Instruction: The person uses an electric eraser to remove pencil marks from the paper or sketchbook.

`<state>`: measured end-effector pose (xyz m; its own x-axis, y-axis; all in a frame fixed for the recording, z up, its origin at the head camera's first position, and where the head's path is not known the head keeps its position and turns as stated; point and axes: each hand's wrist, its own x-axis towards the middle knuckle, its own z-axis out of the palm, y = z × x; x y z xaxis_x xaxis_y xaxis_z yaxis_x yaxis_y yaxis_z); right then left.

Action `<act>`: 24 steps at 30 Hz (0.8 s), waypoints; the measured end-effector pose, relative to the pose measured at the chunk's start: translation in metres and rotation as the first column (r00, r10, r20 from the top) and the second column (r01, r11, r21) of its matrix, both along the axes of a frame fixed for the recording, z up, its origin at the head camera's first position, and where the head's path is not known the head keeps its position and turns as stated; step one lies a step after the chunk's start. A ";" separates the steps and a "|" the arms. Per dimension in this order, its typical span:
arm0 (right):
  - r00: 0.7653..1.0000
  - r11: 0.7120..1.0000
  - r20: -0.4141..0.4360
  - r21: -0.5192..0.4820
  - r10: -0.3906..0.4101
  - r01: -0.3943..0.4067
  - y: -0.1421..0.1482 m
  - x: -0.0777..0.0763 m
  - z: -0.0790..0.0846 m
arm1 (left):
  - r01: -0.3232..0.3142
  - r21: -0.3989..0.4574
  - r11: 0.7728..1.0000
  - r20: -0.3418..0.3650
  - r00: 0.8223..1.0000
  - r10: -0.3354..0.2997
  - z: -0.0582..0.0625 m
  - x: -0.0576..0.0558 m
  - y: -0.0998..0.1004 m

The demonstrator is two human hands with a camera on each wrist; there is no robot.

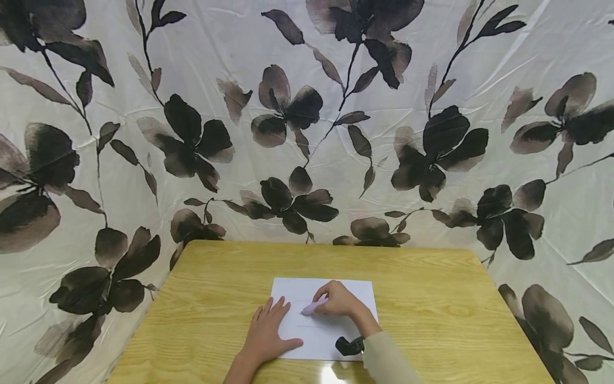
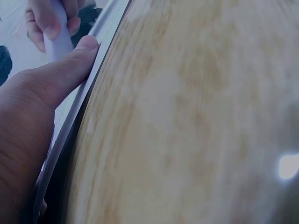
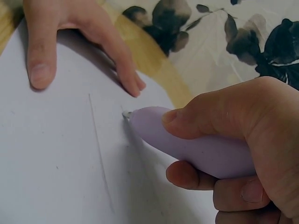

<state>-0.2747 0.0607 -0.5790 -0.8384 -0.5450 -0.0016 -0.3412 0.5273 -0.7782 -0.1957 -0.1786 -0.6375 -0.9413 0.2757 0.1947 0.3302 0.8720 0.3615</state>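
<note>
A white sheet of paper [image 1: 331, 344] lies on the wooden table, marked with thin, roughly parallel lines [image 3: 100, 151]. My right hand [image 1: 338, 300] grips a plump, lilac pen-shaped tool [image 3: 196, 147], thumb on one side and fingers curled beneath. Its small metal tip is at the paper, at the end of one line. To the left, my left hand [image 1: 267, 332] rests flat across the paper's left edge, fingers spread and thumb [image 2: 77, 58] reaching along the near part. The paper's edge looks slightly raised in the left wrist view.
The wooden table [image 1: 441, 304] extends around the paper on all sides. Behind it and at its sides hangs a white cloth [image 1: 355, 181] with dark flower prints. A black device [image 1: 349, 345] is worn at my right wrist, over the paper's near right part.
</note>
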 end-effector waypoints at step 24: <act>0.999 0.999 0.027 0.014 -0.036 0.036 0.003 0.001 0.003 | -0.016 0.000 1.000 0.027 1.000 0.016 0.005 0.000 0.002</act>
